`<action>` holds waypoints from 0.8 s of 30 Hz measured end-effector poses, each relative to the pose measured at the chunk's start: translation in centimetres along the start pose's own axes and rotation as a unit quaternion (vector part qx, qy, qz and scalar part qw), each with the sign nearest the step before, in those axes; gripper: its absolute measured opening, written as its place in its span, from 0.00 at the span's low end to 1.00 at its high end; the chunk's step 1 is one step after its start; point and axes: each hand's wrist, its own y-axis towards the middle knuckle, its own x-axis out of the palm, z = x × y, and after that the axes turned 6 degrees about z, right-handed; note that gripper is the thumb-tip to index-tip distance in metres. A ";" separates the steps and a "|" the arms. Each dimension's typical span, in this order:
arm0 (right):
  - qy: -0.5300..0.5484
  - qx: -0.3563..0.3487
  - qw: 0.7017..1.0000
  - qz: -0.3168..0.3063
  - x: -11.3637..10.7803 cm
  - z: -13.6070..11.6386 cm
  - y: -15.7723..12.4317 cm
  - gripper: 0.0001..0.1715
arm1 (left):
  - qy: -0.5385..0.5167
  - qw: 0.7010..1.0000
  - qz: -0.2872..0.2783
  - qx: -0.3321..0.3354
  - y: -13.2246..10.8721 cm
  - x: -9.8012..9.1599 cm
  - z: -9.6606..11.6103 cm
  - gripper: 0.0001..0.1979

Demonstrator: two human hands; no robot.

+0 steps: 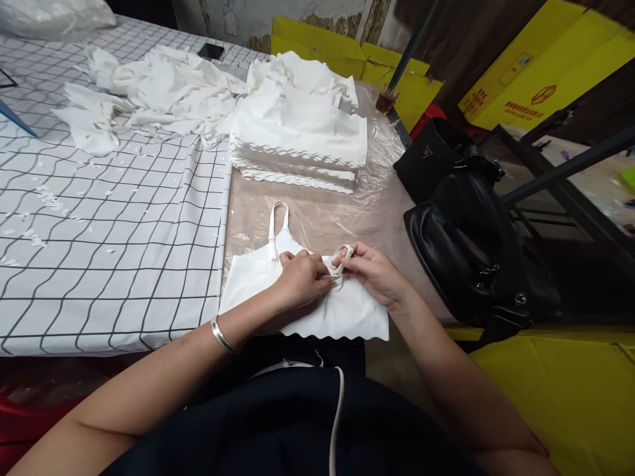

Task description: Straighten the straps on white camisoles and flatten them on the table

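A white camisole top with a scalloped hem lies flat at the table's near edge. Its left shoulder strap stands in a loop, pointing away from me. My left hand rests on the middle of the top, fingers curled in a pinch at its upper edge. In my right hand, thumb and fingers are closed on the other shoulder strap, which is bent into a small loop. Both hands nearly meet there, and what the left fingertips pinch is partly hidden.
Beyond the top is a stack of folded white tops. A loose heap of white garments lies to its left on the checked tablecloth. Black bags stand at the right. Yellow boxes are behind, near a dark pole.
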 end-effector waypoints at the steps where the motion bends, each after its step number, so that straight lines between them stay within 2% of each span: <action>1: 0.051 0.018 0.999 0.003 0.0 -0.3 0.3 0.12 | 0.006 1.000 -0.005 -0.001 0.0 0.0 0.0 0.12; 4: 0.129 0.032 0.989 0.059 0.1 -1.2 1.9 0.10 | 0.026 0.999 -0.015 -0.014 0.3 0.0 0.2 0.11; 8: 0.092 -0.011 0.978 0.185 0.0 -2.0 5.7 0.04 | 0.069 0.997 -0.023 -0.008 0.8 -0.1 0.6 0.11; 10: 0.037 -0.025 0.974 0.220 -0.7 -2.3 7.7 0.03 | 0.098 0.995 0.032 0.010 0.4 -0.9 0.3 0.11; 13: -0.066 -0.020 0.967 0.246 -2.7 -2.6 8.6 0.10 | 0.130 0.975 0.177 0.016 -1.6 -3.3 -1.7 0.20; 15: -0.144 -0.031 0.957 0.250 -4.5 -2.7 7.1 0.18 | 0.139 0.962 0.233 -0.017 -3.9 -5.1 -3.8 0.20; 17: -0.250 -0.070 0.931 0.257 -5.8 -2.2 4.1 0.22 | 0.144 0.960 0.229 -0.075 -6.5 -6.3 -6.0 0.17; 19: -0.372 -0.100 0.883 0.270 -6.4 -1.1 0.5 0.24 | 0.166 0.956 0.205 -0.130 -8.6 -6.6 -7.3 0.16; 21: -0.452 -0.070 0.848 0.268 -6.3 0.5 -2.5 0.20 | 0.204 0.946 0.188 -0.169 -9.8 -6.0 -7.5 0.16; 24: -0.477 -0.050 0.833 0.277 -6.1 2.5 -4.7 0.10 | 0.253 0.930 0.181 -0.194 -9.8 -4.9 -6.4 0.17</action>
